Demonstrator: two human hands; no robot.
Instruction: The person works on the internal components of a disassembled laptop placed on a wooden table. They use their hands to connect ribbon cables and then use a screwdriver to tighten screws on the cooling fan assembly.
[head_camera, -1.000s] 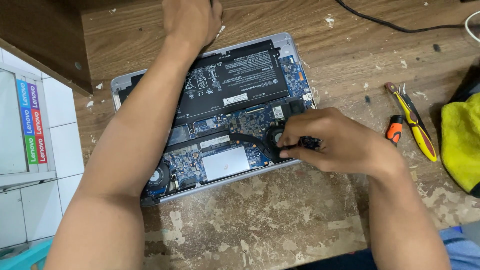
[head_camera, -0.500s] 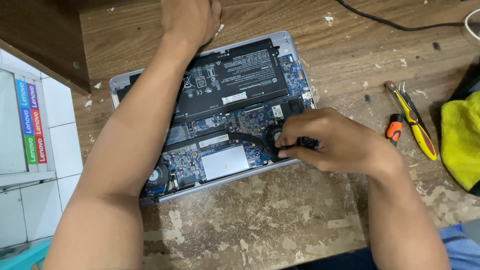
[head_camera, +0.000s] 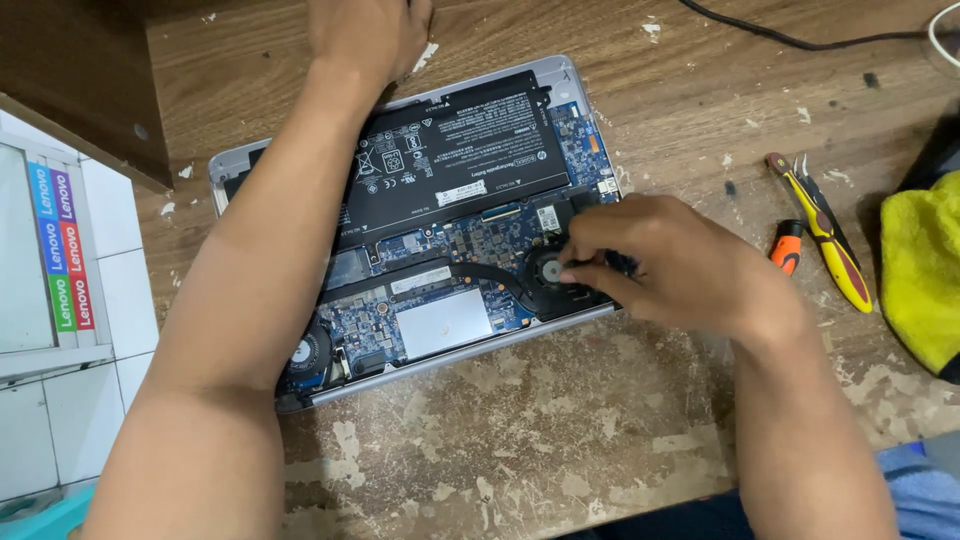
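An open laptop (head_camera: 500, 345) lies bottom up on the table with its cover off. A black battery (head_camera: 450, 165), a blue circuit board, a dark heat pipe and two fans are exposed. My left hand (head_camera: 365, 35) rests at the laptop's far edge, its fingers cut off by the frame; the forearm crosses the laptop's left half. My right hand (head_camera: 670, 265) sits over the right fan (head_camera: 548, 275), fingertips pinched together at the fan's rim. A small dark tool (head_camera: 622, 263) shows under the fingers.
The worn wooden table (head_camera: 560, 450) carries yellow-handled pliers (head_camera: 825, 235) and a small orange screwdriver (head_camera: 785, 248) to the right. A yellow cloth (head_camera: 920, 270) lies at the right edge. A black cable (head_camera: 800, 40) runs along the back.
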